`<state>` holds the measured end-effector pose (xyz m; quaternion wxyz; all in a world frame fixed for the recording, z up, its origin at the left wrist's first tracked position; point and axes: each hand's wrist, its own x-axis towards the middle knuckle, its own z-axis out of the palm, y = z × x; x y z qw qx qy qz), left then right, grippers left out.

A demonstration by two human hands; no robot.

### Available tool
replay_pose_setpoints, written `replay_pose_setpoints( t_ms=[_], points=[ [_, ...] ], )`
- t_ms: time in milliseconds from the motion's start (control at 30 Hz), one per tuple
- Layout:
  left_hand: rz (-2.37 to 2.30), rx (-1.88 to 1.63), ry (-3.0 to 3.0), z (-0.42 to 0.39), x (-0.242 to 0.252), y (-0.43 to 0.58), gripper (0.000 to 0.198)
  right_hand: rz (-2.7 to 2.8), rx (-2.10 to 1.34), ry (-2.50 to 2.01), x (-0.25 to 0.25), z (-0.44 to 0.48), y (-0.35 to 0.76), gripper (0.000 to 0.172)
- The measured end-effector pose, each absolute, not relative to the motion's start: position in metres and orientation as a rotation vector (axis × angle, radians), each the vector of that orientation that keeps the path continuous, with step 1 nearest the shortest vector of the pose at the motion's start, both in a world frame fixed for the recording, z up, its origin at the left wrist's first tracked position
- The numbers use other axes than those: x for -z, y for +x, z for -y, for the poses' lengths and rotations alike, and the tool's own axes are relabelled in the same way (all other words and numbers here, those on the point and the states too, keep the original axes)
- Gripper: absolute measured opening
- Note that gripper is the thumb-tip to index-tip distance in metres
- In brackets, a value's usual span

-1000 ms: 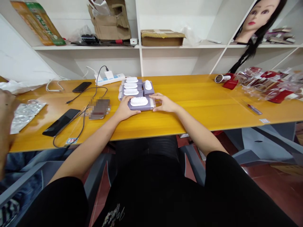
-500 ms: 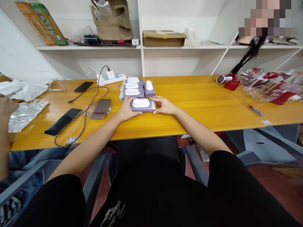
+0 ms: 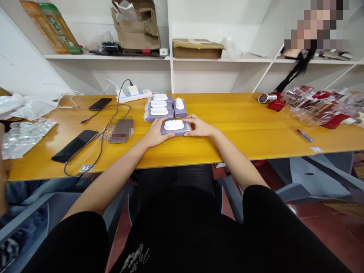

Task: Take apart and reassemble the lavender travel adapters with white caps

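Note:
Between my hands is a purple-grey box (image 3: 176, 132) topped with a white, oval, bristled brush (image 3: 174, 124). My left hand (image 3: 157, 133) grips the box's left end, thumb along the front. At the other end my right hand (image 3: 199, 126) closes its thumb and fingers on the right side. Just behind, several similar boxes (image 3: 158, 114) with white oval tops stand in a row front to back. One more such box (image 3: 180, 110), turned end-on, sits close to their right.
On the left lie two phones (image 3: 74, 146), a charging cable (image 3: 101, 149) and clear plastic packaging (image 3: 28, 136). A white power strip (image 3: 135, 96) stands behind. At right are red-and-clear packaged items (image 3: 321, 102) and a pen (image 3: 305, 135). Another person's arm shows at the left edge.
Both hands and the box between them have shifted slightly to the right along the table. The other person's arm at the left edge has drawn further out of view.

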<state>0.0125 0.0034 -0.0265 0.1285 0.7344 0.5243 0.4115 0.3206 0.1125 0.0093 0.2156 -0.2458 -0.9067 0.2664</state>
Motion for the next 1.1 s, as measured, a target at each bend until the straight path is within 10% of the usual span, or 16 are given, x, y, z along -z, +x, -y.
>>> replay_pose_setpoints(
  t_ms=[333, 633, 1100],
  points=[
    [-1.007, -1.022, 1.944, 0.006, 0.019, 0.021, 0.066, 2.159, -0.567, -1.152, -0.034, -0.132, 0.377, 0.062],
    [-1.04, -0.953, 2.206, 0.005, 0.017, 0.019, 0.046, 2.577, -0.75, -1.118, -0.028, -0.11, 0.346, 0.152],
    [-1.081, -0.837, 2.304, 0.009, 0.013, 0.019, 0.038, 2.03, -0.981, -1.121, -0.022, -0.159, 0.415, 0.123]
  ],
)
